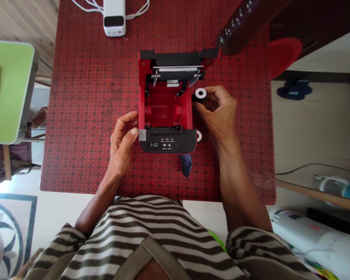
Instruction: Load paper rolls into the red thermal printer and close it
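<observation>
A red and black label printer [168, 140] stands on the table with its lid [177, 58] raised, showing a bare red roll compartment. My left hand [123, 134] grips its left side, fingers curled along the wall and thumb at the front corner. On the other side, my right hand [221, 111] pinches a small dark roll with a white ring-shaped end [200, 93], just outside the printer's right wall. A second white ring-shaped end [199, 136] peeks out beside the front right corner; the rest of it is hidden. Dark blue cloth [186, 165] pokes out below the printer's front.
The red patterned table [87, 97] carries a white power bank [114, 19] with white cables at the back left. A dark bottle-like cylinder [236, 31] lies at the back right. A green-topped table [8, 105] stands left; blue slippers [294, 89] lie on the floor at right.
</observation>
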`<act>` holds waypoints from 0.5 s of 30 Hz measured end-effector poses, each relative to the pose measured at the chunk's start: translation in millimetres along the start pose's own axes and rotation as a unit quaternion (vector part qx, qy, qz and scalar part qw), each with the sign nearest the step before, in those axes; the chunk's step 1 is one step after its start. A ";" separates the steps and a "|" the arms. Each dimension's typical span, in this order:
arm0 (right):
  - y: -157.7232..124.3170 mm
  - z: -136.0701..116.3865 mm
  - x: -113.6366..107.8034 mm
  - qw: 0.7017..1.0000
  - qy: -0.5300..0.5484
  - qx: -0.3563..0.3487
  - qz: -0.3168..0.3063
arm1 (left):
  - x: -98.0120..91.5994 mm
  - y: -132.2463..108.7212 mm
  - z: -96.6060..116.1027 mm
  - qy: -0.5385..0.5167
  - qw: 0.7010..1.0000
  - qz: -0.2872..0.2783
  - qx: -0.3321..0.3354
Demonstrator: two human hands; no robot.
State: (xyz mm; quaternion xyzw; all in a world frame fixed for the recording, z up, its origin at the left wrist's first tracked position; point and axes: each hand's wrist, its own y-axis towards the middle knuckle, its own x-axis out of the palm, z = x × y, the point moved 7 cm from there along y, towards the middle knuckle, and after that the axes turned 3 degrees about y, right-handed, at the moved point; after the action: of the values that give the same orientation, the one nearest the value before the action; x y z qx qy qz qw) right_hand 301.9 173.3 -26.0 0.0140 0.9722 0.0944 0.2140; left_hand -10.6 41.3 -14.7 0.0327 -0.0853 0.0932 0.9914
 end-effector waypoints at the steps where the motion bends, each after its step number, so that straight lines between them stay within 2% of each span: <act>1: -0.1 -0.3 -0.5 1.000 0.001 0.001 -0.004 | -0.1 0.1 0.0 0.000 1.000 0.000 -0.001; 4: -6.4 -5.0 -10.9 1.000 0.002 0.011 -0.008 | -0.9 0.2 0.2 0.002 1.000 0.002 -0.001; 7: -27.7 -17.9 -36.8 1.000 -0.013 0.027 0.001 | -1.2 0.1 1.1 0.009 1.000 0.004 -0.001; 10: -60.3 -30.8 -53.1 0.995 -0.034 0.068 -0.063 | -1.1 0.2 2.8 0.020 1.000 0.008 -0.002; 13: -89.1 -38.3 -46.9 0.986 -0.026 0.091 -0.140 | -0.8 0.9 4.7 0.018 1.000 0.015 -0.001; 15: -98.4 -40.3 -36.0 0.985 -0.032 0.077 -0.150 | 0.0 1.3 5.2 0.016 1.000 0.015 0.001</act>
State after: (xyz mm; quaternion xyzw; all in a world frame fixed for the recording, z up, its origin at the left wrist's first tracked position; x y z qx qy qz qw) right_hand 319.0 67.1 6.1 -0.1121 0.9602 -0.0145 0.2554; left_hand -11.7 42.2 -9.5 0.0306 -0.0701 0.1089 0.9911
